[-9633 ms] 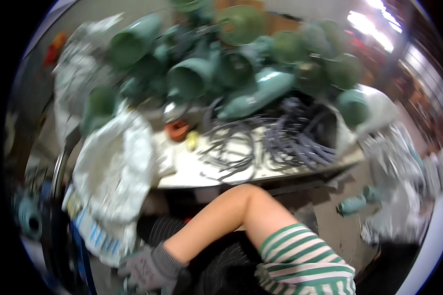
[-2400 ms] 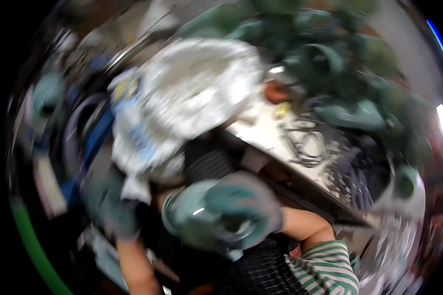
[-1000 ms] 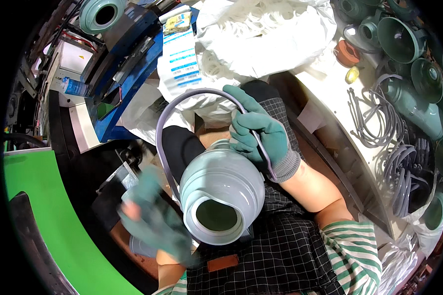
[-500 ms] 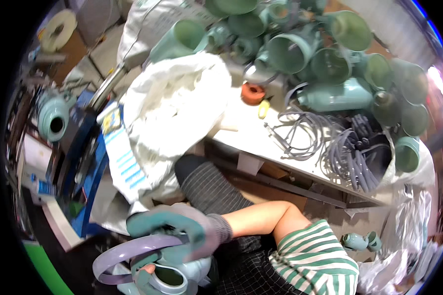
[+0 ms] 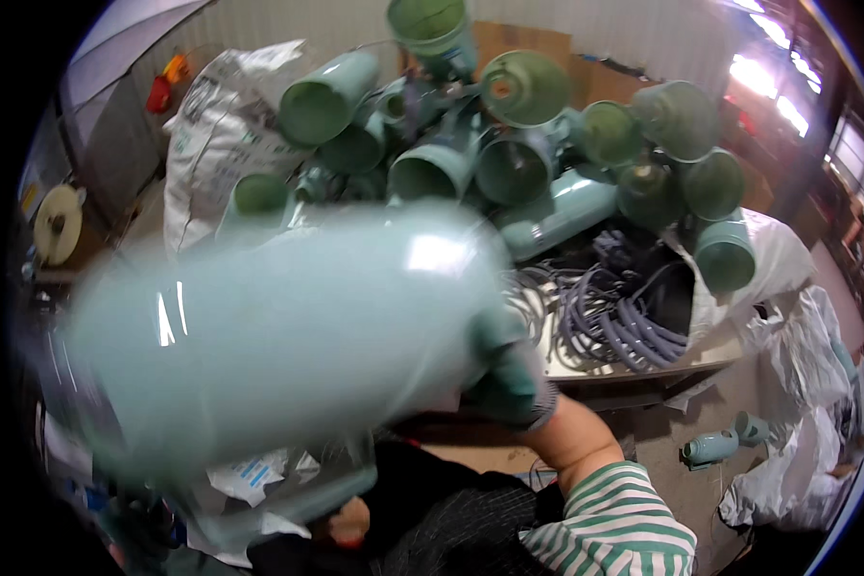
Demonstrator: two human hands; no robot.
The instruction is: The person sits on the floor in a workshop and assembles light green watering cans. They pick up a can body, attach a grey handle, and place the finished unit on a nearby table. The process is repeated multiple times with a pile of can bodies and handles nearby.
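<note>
1. Lifting a large pale-green pipe fitting (image 5: pixel 288 336) close to the camera is the step in hand, as I judge it; motion blurs the fitting, which fills the frame from 9 o'clock to the centre.
2. Gripping its end at about 4 o'clock from centre, the right hand (image 5: pixel 509 374) wears a teal knit glove; its fingers (image 5: pixel 490 331) are curled tight against the fitting's rim. A green-and-white striped sleeve (image 5: pixel 610 518) follows at 5 o'clock.
3. The left hand is hidden behind the fitting, so whether its fingers are spread or closed I cannot tell.
4. Beyond, at 12 o'clock, a pile of fittings (image 5: pixel 509 154) rests on the worktop (image 5: pixel 643 360): smooth, glossy plastic, round-mouthed sockets and bends, all the same dull sea-green.
5. Grey rubber rings (image 5: pixel 614 307) lie tangled at 3 o'clock: matte, thin, loopy. White woven sacks (image 5: pixel 216 144) slump at 11 o'clock, crinkled and soft.
6. One small fitting (image 5: pixel 710 446) lies on the floor at 4 o'clock.
7. Judging from the grip, the next move calls for a steady hold near the rim, since the smooth, bulky shell would slip easily, and for a clear path past the sacks.
</note>
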